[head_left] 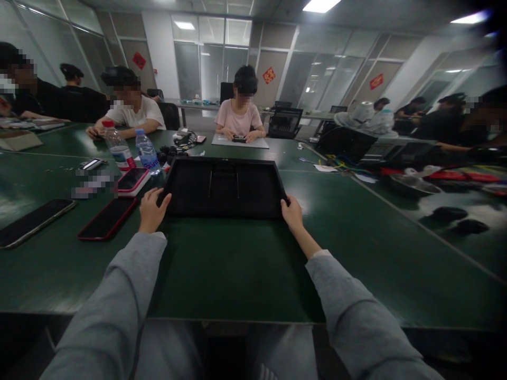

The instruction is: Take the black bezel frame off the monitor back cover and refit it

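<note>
The left hand (pixel 152 212) and right hand (pixel 293 214) gripped the black panel (pixel 186 190) by its sides; swinging it leftward could have toppled the nearby blue-labelled bottle (pixel 147 154).

- Here's the wide, raised-rimmed rectangular black panel (pixel 186 190), thin upright lines showing mid-face!
- Long edges run left to right, over the green counter (pixel 229 269)!
</note>
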The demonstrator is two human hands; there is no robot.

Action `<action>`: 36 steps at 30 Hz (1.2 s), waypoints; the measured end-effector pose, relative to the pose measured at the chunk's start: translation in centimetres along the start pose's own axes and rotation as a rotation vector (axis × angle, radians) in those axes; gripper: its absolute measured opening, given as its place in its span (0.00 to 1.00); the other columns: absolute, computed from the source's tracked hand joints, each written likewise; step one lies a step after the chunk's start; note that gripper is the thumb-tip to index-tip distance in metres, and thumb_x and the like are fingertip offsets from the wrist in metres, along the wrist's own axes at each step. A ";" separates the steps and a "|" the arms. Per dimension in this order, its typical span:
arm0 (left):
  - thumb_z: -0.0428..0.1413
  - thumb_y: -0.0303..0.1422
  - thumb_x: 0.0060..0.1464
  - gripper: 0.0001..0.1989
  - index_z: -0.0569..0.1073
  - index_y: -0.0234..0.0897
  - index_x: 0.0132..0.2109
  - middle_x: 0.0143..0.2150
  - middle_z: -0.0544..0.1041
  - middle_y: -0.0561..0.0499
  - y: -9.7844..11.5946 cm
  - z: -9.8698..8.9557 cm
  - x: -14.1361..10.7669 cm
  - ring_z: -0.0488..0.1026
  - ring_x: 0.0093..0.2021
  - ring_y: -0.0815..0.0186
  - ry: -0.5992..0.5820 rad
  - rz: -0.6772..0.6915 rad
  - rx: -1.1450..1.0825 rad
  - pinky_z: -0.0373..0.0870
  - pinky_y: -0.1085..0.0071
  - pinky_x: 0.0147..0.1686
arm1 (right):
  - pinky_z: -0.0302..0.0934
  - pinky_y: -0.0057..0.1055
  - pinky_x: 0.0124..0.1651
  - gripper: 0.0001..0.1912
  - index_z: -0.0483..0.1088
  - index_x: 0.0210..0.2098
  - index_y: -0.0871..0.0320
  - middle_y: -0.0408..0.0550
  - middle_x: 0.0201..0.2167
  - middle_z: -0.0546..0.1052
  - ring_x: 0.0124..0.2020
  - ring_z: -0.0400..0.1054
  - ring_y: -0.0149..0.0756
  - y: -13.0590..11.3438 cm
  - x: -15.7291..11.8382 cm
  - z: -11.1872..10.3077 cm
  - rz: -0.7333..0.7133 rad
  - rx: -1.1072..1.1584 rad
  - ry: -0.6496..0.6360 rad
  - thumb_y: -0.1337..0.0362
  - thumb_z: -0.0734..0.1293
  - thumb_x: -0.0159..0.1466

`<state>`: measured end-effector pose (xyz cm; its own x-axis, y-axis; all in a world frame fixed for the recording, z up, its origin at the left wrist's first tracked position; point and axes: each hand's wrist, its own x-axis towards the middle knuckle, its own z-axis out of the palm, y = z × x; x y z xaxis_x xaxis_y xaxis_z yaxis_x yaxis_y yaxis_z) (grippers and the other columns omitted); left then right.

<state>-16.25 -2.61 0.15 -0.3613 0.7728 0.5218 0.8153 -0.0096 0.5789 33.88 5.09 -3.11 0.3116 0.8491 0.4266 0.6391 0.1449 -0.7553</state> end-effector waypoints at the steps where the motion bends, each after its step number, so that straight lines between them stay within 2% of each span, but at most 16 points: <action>1: 0.54 0.48 0.60 0.27 0.73 0.37 0.60 0.64 0.70 0.39 -0.4 0.1 0.2 0.68 0.63 0.55 0.008 -0.063 -0.009 0.62 0.59 0.63 | 0.59 0.50 0.63 0.25 0.72 0.54 0.62 0.62 0.51 0.76 0.54 0.69 0.49 0.0 0.1 0.1 0.004 0.005 -0.003 0.54 0.60 0.64; 3: 0.54 0.46 0.60 0.29 0.71 0.34 0.62 0.62 0.72 0.37 -1.1 0.3 0.5 0.72 0.59 0.56 -0.053 -0.153 -0.038 0.65 0.60 0.61 | 0.59 0.51 0.63 0.25 0.72 0.54 0.62 0.62 0.52 0.76 0.54 0.69 0.50 -0.1 0.5 0.4 0.006 0.014 0.001 0.53 0.60 0.64; 6: 0.56 0.45 0.59 0.30 0.71 0.33 0.63 0.60 0.75 0.37 -1.9 0.7 0.8 0.74 0.57 0.54 -0.132 -0.183 -0.034 0.67 0.60 0.60 | 0.59 0.52 0.63 0.26 0.73 0.54 0.61 0.62 0.53 0.77 0.55 0.70 0.51 -0.2 1.3 0.9 0.001 0.013 0.012 0.53 0.60 0.64; 12: 0.57 0.46 0.56 0.29 0.76 0.33 0.59 0.54 0.80 0.39 -2.9 1.0 1.8 0.78 0.52 0.54 -0.165 -0.208 -0.056 0.71 0.61 0.55 | 0.60 0.51 0.63 0.25 0.73 0.55 0.63 0.63 0.54 0.77 0.56 0.70 0.51 -0.1 2.7 1.4 0.013 -0.003 -0.015 0.56 0.60 0.64; 15: 0.57 0.47 0.55 0.28 0.77 0.35 0.57 0.54 0.80 0.40 -2.7 1.0 2.0 0.77 0.52 0.53 -0.145 -0.207 -0.033 0.71 0.59 0.55 | 0.61 0.51 0.62 0.25 0.74 0.54 0.61 0.60 0.53 0.78 0.55 0.71 0.50 0.1 2.8 1.3 0.007 0.029 -0.029 0.55 0.61 0.63; 22: 0.51 0.48 0.60 0.27 0.76 0.38 0.59 0.49 0.80 0.36 -1.1 0.7 1.2 0.75 0.53 0.43 -0.122 -0.207 0.160 0.68 0.47 0.55 | 0.62 0.49 0.62 0.25 0.74 0.53 0.59 0.58 0.52 0.78 0.54 0.71 0.48 0.4 2.7 1.1 -0.006 0.066 -0.023 0.50 0.63 0.63; 32: 0.53 0.49 0.59 0.28 0.74 0.37 0.59 0.53 0.79 0.37 -1.3 0.8 1.5 0.75 0.56 0.47 -0.151 -0.255 0.076 0.68 0.53 0.56 | 0.62 0.49 0.61 0.25 0.74 0.54 0.63 0.61 0.53 0.78 0.53 0.72 0.49 0.3 2.6 1.2 0.009 0.063 -0.027 0.54 0.63 0.63; 36: 0.51 0.53 0.59 0.30 0.76 0.36 0.57 0.52 0.79 0.35 -0.8 0.4 1.5 0.74 0.55 0.44 -0.154 -0.292 0.089 0.68 0.50 0.55 | 0.63 0.48 0.60 0.24 0.75 0.53 0.62 0.59 0.52 0.79 0.52 0.73 0.49 0.2 2.6 1.1 0.009 0.075 -0.020 0.55 0.63 0.63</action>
<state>-17.27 -1.18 0.27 -0.5185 0.8216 0.2368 0.7262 0.2769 0.6293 34.05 7.83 -2.68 0.3027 0.8604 0.4100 0.5817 0.1740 -0.7946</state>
